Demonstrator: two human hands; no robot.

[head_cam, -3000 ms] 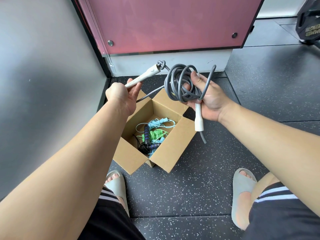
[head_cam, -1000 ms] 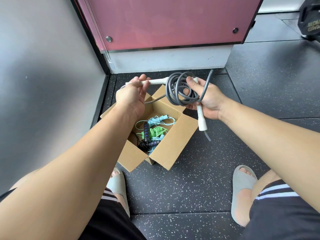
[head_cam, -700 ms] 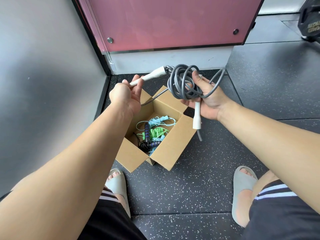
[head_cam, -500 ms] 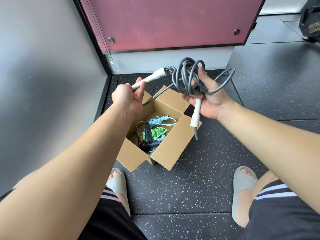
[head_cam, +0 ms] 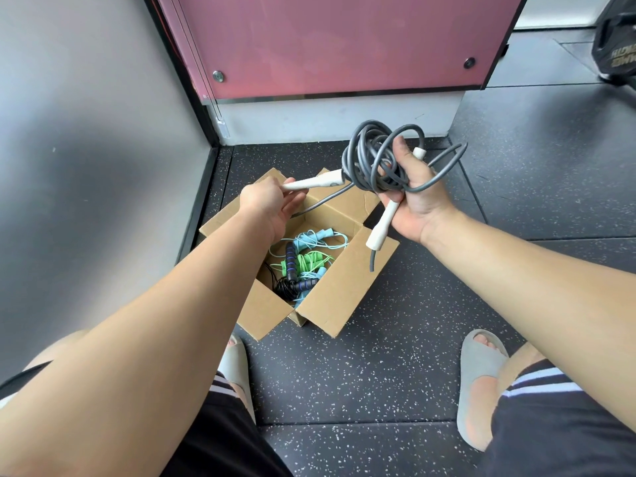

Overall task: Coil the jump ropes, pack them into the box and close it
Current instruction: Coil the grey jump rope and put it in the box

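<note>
Fingers of the right hand (head_cam: 418,204) clamp the grey coil (head_cam: 368,156); the left hand (head_cam: 272,208) pinches its white handle (head_cam: 315,182); slack loops may unravel.

floor (head_cam: 378,373): dark rubber tiles, white-speckled, seams visible. left: plain grey wall (head_cam: 86,132), matte, soft shadow across it. ahead: pink panel (head_cam: 344,43) in black frame (head_cam: 182,80), two round metal fasteners (head_cam: 217,76), white plinth (head_cam: 327,118) beneath. top right: black object (head_cam: 616,46) with pale lettering, partly cut off.

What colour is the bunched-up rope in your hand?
The rope is grey, with white handles; best seen in the head view, in the right hand.
</note>
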